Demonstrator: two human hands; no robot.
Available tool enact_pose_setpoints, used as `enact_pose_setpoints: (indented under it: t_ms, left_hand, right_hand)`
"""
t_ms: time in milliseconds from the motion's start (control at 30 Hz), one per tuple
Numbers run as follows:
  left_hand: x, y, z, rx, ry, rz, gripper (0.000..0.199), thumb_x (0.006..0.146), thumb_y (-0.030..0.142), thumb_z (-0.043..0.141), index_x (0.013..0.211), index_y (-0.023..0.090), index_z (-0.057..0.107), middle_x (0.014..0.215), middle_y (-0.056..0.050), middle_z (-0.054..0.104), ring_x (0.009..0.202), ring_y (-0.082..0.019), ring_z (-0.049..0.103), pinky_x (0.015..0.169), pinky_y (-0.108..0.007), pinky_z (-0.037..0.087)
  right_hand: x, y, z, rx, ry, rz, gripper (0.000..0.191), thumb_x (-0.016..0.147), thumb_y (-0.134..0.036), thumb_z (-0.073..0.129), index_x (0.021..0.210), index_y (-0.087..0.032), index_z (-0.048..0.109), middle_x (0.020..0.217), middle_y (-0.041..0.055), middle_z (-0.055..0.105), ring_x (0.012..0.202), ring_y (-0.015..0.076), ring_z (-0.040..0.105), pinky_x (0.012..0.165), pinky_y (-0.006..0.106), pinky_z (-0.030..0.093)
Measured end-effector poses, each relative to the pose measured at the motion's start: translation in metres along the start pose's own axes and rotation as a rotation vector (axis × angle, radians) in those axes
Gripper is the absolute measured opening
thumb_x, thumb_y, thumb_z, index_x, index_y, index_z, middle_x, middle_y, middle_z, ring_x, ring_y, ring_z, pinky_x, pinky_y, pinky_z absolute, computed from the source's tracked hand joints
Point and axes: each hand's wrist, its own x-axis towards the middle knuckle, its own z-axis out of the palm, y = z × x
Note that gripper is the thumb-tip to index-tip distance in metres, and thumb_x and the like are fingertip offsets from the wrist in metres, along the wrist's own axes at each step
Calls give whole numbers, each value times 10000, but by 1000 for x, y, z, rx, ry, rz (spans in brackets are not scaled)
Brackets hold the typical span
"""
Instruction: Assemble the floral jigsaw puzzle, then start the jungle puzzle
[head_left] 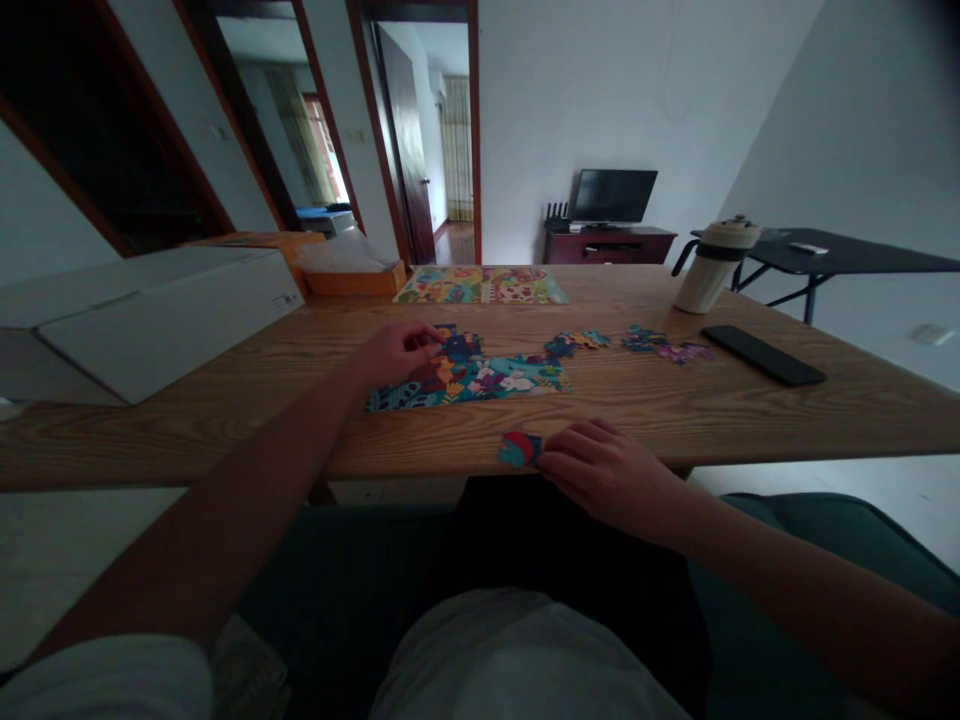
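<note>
The puzzle (469,375) lies half done on the wood table (675,410). The left hand (397,352) sits on its top edge with the fingers curled. I can't tell if it holds a piece. The right hand (607,475) lies flat and open near the table's front edge. Its fingertips (551,460) touch a loose piece (519,449) but do not close on it. More pieces (660,345) lie to the right. A picture card (480,286) lies past the puzzle. A flask (712,268) and a flat black thing (763,355) sit on the right, and a white box (150,320) sits on the left.
</note>
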Motion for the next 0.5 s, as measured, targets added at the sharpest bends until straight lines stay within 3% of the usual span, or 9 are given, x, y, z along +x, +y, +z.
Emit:
enact_pose_setpoints:
  t_ms: [133, 267, 367, 500]
  left_hand:
    - [-21, 47, 10, 26, -145, 264, 290, 926, 442, 624, 1074, 244, 774, 869, -53, 731, 761, -223, 660, 717, -345, 497]
    - [-53, 85, 28, 100, -342, 590, 224, 1000, 371, 607, 1107, 289, 787, 1050, -76, 762, 1014, -255, 687, 910, -373, 496]
    - [-69, 93, 36, 60, -435, 614, 254, 995, 344, 649, 1226, 299, 746, 1150, -66, 756, 1093, -249, 675, 975, -370, 483]
    - [-71, 88, 36, -75, -520, 435, 297, 981, 345, 669, 1270, 287, 710, 1159, -38, 747, 1081, -231, 678, 945, -340, 492]
  right_hand:
    - [6, 0, 0, 36, 0, -82, 172, 1034, -202, 536, 1033, -210, 707, 1019, 96, 734, 918, 230, 646, 897, 399, 499]
    - [13, 2, 5, 83, 10, -96, 170, 1038, -217, 527, 1025, -200, 696, 963, 88, 723, 905, 231, 649, 884, 399, 511]
    - [18, 8, 10, 141, 56, -108, 135, 1015, -196, 556, 1027, -199, 691, 980, 91, 720, 925, 226, 656, 884, 385, 524]
    - [30, 18, 8, 141, 146, -184, 122, 1016, -193, 567, 1002, -184, 688, 937, 95, 717, 870, 218, 658, 830, 369, 533]
